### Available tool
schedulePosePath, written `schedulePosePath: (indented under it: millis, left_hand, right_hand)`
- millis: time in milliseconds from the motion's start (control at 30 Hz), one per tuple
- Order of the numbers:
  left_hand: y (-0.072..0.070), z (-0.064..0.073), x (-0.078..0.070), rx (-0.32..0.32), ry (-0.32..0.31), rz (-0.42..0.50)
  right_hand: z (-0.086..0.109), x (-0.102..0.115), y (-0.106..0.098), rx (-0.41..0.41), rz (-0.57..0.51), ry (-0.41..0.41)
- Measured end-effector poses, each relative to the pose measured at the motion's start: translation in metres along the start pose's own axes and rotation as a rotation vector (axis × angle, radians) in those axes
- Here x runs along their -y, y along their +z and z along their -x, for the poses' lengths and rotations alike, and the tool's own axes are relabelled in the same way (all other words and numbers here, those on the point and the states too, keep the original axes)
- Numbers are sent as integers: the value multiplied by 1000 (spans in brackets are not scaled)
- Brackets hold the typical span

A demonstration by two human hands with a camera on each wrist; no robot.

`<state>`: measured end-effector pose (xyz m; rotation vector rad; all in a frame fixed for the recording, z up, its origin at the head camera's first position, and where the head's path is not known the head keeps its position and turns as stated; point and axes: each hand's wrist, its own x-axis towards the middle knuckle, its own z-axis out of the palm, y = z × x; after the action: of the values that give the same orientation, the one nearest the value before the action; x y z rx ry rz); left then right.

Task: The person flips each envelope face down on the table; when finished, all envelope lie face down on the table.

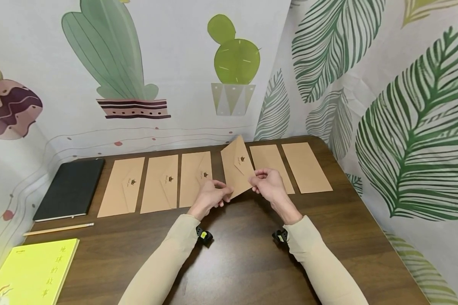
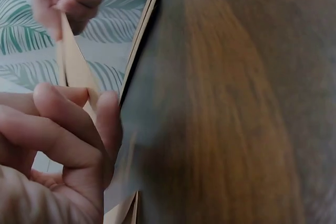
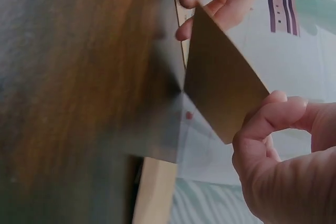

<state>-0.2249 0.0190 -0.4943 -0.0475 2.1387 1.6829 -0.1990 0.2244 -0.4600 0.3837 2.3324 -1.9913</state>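
Observation:
Both hands hold a kraft-paper envelope (image 1: 234, 169) tilted up off the dark wooden table, its flap and small black crown print showing in the head view. My left hand (image 1: 213, 195) pinches its near left corner; in the left wrist view the left hand's (image 2: 63, 135) thumb and finger meet on the paper. The right hand (image 1: 270, 186) grips the right edge, curled around the corner of the envelope (image 3: 220, 77) in the right wrist view. To the left lie three crown-printed envelopes (image 1: 158, 184). Two plain-faced envelopes (image 1: 305, 167) are on the right.
A black notebook (image 1: 70, 188) lies at the far left, with a pencil (image 1: 59, 229) in front of it. Nearer is a yellow book (image 1: 32, 271). Behind the table (image 1: 236, 262) hangs a cloth (image 1: 187, 55) printed with cacti and leaves.

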Motion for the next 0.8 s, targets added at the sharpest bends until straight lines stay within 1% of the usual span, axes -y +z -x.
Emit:
schedulePosePath:
  millis: [100,233,300,400,500,600,700,800]
  left_hand:
    - [3,1,0,5,6,-43]
    - [8,2,-1,3,23,-82]
    - [10,1,-3,11,47,-88]
    - [12,1,-7,34,95,-67]
    - [14,2,-14,52,143,-50]
    - [15,5,-23,51,165,-45]
    - [15,9,-30,28,171,-60]
    - [15,11,-36,-8,167,-94]
  right_hand:
    - [4,5,4,-48,91,-53]
    - [9,8,10,-109,275,-149]
    - [10,9,13,-130,369,-193]
    - [12,11,17,-148,463,-234]
    - [15,13,21,-158,509,-254]
    - [16,15,24,-141,512,-271]
    - [17,13,27,-95,508,-287]
    - [18,10,29,-29,540,-297]
